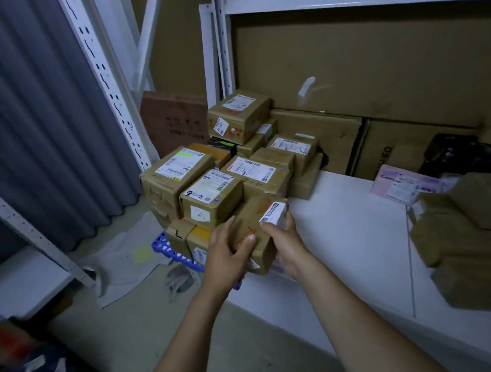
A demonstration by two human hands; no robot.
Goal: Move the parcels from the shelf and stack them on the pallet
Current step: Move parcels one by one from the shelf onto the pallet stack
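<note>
Item: small brown cardboard parcel (254,227), gripped by fingers (224,231) of left hand (227,254) and right hand (287,240). Just beyond them, blue plastic pallet (162,243), stack perhaps uneven; set flat, squarely.

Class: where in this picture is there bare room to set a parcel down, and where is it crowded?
Bare: the white shelf, between the parcel stack on its left and the brown parcels and pink mailer on its right. Crowded: the stack over the blue pallet, where the left hand and right hand hold a parcel.
</note>
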